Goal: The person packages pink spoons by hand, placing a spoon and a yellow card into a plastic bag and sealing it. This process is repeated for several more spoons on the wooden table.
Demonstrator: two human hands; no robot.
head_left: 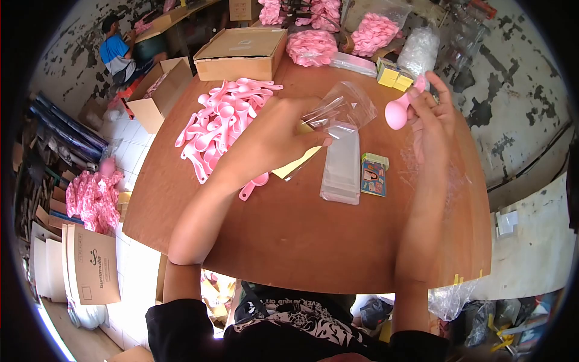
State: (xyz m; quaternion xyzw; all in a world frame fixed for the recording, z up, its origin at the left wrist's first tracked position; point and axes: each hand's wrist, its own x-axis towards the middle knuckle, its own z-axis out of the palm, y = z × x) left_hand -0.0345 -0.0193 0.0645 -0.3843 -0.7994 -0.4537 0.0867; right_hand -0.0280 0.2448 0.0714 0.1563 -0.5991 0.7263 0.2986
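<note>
My left hand (288,134) is closed on a clear plastic bag (353,105), whose crinkled film stands out past the fingertips. A yellow card (297,164) in clear film shows beneath this hand. My right hand (435,114), raised over the table's right side, grips a pink measuring spoon (396,114) with the round bowl toward the left. Between the hands lies a stack of flat clear bags (341,175). Just right of the stack sits a small pile of printed cards (374,178). Pink spoons (226,114) are heaped left of my left hand, one partly hidden under its wrist.
A closed cardboard box (241,54) stands at the back of the brown table (301,241). Beside it are bagged pink spoons (312,48) and yellow card stacks (395,75). One person (117,54) sits at the far left. Cartons (90,265) line the floor.
</note>
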